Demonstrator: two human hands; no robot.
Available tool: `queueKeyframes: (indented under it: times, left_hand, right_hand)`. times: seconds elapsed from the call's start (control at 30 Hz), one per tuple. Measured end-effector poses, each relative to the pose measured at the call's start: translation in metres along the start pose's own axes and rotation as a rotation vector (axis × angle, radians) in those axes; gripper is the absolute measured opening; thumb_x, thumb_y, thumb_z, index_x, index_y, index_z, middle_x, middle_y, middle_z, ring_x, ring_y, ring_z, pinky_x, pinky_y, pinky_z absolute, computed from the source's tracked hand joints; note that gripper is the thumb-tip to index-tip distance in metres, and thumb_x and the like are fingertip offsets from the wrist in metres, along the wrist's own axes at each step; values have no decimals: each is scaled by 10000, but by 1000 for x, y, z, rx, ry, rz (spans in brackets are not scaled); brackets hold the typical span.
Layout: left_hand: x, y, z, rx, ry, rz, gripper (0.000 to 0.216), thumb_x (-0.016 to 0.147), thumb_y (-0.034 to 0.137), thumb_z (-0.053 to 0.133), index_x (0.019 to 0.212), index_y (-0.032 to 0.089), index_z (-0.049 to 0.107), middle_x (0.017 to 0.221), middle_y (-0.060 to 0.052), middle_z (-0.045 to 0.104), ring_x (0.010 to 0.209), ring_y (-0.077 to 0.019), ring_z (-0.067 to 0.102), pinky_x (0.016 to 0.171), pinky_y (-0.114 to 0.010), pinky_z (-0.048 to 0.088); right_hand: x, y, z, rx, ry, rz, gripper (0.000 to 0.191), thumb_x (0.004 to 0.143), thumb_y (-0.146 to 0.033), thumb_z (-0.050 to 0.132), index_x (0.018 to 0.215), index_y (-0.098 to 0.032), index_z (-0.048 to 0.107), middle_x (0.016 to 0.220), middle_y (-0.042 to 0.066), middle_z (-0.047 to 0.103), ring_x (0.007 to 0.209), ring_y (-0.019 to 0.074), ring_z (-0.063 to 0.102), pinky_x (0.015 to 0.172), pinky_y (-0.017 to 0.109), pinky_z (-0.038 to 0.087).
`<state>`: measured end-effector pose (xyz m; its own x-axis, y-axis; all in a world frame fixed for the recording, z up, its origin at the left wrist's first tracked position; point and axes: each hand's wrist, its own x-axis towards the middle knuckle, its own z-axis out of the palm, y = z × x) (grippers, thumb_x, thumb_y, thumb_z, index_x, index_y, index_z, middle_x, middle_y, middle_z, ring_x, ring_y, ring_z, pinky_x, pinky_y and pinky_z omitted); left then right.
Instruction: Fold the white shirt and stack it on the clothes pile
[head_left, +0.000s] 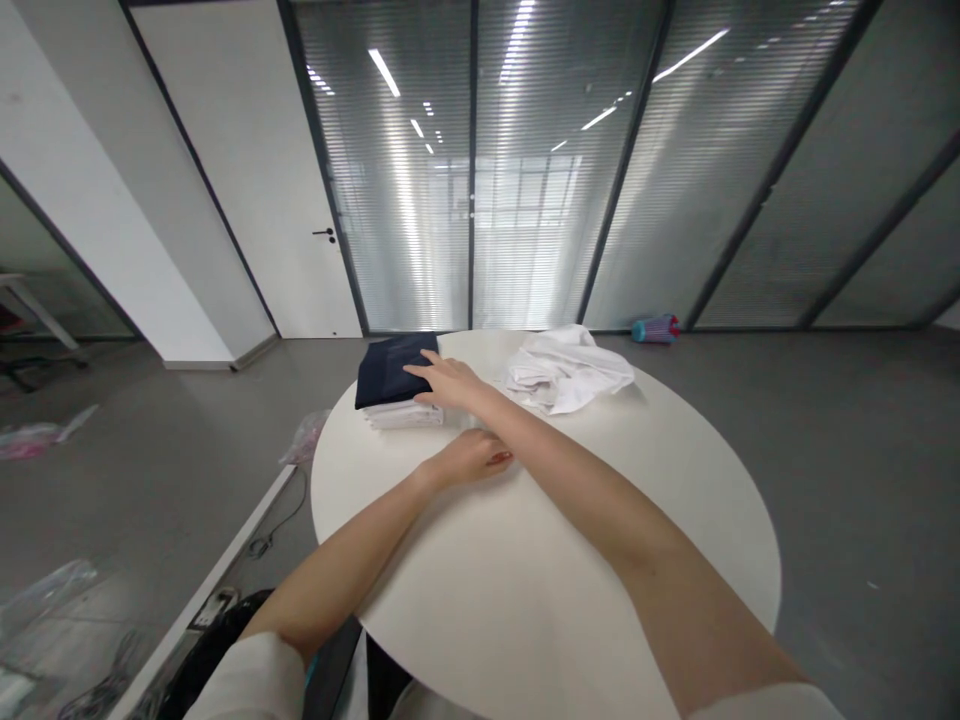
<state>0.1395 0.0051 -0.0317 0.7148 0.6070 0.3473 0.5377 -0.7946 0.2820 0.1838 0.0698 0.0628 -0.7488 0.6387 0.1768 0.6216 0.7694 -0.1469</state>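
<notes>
A navy blue folded cloth (394, 371) lies on top of a stack of folded white cloth (403, 414) at the far left of the table. My right hand (445, 381) reaches across and rests on the navy cloth's right edge, fingers spread and holding nothing. Nearer to me, my left hand (471, 456) is on the tabletop under my right forearm, its fingers curled in; no cloth shows in it. To the right of the stack, a crumpled white cloth (568, 368) lies in a loose heap.
All of this is on a round white table (570, 600). Behind it stand a glass partition with blinds (525, 220) and a white door (247, 170). A blue and red object (655, 329) lies on the floor. Clear plastic bags (45, 592) and cables (262, 540) are at the left.
</notes>
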Motion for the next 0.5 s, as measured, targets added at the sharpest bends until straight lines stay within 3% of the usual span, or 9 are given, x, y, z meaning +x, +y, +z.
queueKeyframes:
  times: [0.13,0.27,0.4,0.5]
  left_hand:
    - [-1,-3,8,-40,-3,4,141,900,152,550,911,147,691,838,-99,725,784,-224,663,739,-307,475]
    - [0,-8,14,-189,39,-73,182,923,255,547,892,151,694,862,-100,727,790,-224,659,741,-323,491]
    - [2,-17,0,-701,348,-373,441,982,519,452,1121,160,667,981,-112,728,861,-231,686,751,-343,537]
    - [-1,-21,-25,-1097,625,-447,566,1023,596,288,1227,187,622,1099,-139,708,970,-270,699,797,-432,569]
  right_hand:
    - [8,4,14,85,84,86,355,961,-368,597,1298,-295,681,1353,91,636,1202,304,631,996,392,492]
    - [17,13,6,319,382,195,287,995,-323,521,1151,-230,744,1152,76,738,1091,260,669,958,340,487]
    - [2,29,-24,593,790,112,326,984,-379,488,984,-181,747,977,45,749,962,242,668,892,320,491]
    - [-49,40,-46,637,965,89,418,954,-513,494,833,-179,715,768,22,683,801,238,636,764,333,494]
